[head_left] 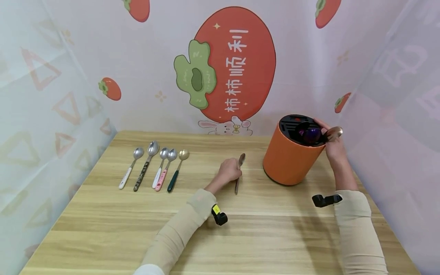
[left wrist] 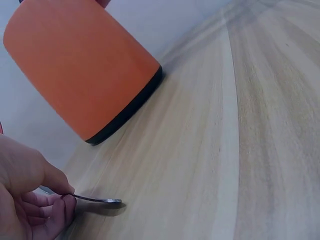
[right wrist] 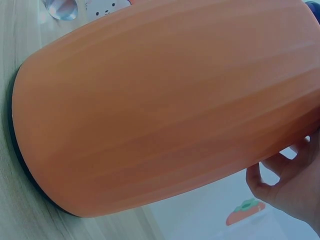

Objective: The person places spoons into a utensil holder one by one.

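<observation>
My left hand point(head_left: 229, 170) pinches a metal spoon point(head_left: 242, 159) just above the table, its bowl pointing away from me. In the left wrist view, the flat handle end point(left wrist: 112, 201) sticks out past the fingertips. My right hand point(head_left: 334, 151) grips the orange utensil holder point(head_left: 292, 158) at its upper right rim; in the right wrist view, its fingers bear on the holder's side. A copper-coloured spoon point(head_left: 334, 133) and a purple-blue shiny spoon point(head_left: 312, 136) stand in the holder's black slotted top. Their handles are hidden.
Several spoons lie in a row on the left of the wooden table point(head_left: 137, 229): one white-handled point(head_left: 125, 178), one dark patterned point(head_left: 141, 176), one pink-handled point(head_left: 160, 180), one green-handled point(head_left: 173, 181), among others. Printed cloth walls enclose the table at the back and both sides.
</observation>
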Tool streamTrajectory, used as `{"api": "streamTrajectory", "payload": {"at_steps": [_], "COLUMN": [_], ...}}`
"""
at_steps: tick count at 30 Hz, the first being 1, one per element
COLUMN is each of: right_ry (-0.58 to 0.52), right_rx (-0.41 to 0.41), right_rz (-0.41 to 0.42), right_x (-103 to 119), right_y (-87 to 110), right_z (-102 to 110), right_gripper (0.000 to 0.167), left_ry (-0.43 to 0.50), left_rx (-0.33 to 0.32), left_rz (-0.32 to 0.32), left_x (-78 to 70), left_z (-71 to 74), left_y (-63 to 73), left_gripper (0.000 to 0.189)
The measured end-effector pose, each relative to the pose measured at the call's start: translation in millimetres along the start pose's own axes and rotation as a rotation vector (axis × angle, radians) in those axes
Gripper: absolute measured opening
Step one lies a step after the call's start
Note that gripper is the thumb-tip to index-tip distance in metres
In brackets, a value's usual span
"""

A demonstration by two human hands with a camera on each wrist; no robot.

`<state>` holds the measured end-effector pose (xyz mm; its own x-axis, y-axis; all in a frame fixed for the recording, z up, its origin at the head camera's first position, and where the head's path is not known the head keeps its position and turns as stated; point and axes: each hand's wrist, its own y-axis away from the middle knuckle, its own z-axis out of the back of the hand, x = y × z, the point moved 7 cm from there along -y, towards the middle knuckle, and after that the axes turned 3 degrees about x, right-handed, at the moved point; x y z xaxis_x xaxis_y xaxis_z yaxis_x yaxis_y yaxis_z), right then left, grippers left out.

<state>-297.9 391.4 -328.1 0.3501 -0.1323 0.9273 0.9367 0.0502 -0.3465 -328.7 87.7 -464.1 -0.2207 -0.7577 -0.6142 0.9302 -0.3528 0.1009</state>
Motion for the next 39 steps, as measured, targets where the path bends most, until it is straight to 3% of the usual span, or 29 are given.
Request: {"api": "streamTrajectory", "payload": {"at_steps": [6, 17, 29, 39], "right_ry": [0.039, 0.006, -0.026, -0.055], "right_rx": [-0.010, 0.012, 0.006, 0.012], "right_rz": [-0.003, 0.013, 0.024, 0.028], "right_x": [-0.8, -0.8, -0.2, 1.6], "right_y": [-0.3, 0.1, 2.0, 1.2], "right_z": [1.1, 0.6, 0.4, -1.2], "right_gripper": [0.050, 0.049, 0.050, 0.050], "left_ry": [0.039, 0.114, 0.221, 0.275], "left_rx": [-0.032, -0.080, -0.041, -0.064], "left_rz": [-0.054, -0.099, -0.090, -0.148], "left_x": [1.7, 0.9, -7.9, -16.6], "left_z": [4.3, 21.9, 27.8, 35.2], "left_y": [4.5, 17.0, 23.7, 28.3], "left_gripper": [0.049, 0.018, 0.012, 0.010]}}
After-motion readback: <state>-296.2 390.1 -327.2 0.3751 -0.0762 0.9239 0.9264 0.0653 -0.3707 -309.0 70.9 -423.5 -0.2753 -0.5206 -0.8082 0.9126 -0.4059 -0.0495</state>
